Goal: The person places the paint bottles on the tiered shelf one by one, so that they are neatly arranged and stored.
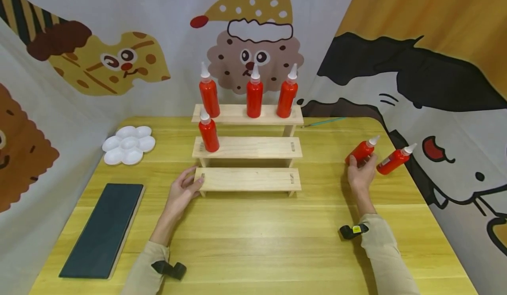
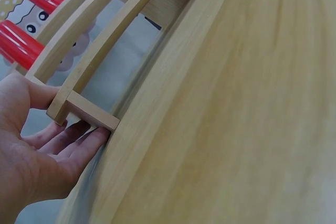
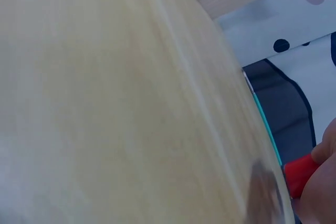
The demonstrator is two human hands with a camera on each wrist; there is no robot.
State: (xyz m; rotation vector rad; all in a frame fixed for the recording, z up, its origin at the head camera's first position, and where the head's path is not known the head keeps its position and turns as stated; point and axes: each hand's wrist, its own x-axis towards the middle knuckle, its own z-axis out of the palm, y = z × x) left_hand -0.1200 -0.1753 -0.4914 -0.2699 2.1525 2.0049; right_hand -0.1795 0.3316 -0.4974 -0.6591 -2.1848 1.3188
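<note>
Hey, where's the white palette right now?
In the head view, the palette lies on the far left part of the table, just beyond the dark board and to the left of the wooden stand.

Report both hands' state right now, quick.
Left hand: closed, holding the lowest wooden shelf by its left end.
Right hand: closed, holding a red bottle.

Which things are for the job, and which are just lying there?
Likely job things:
- six red bottles with pointed white tips
- pale wooden three-step rack

Likely just lying about:
- white flower-shaped palette
- dark flat rectangular board
- thin teal-handled brush
</note>
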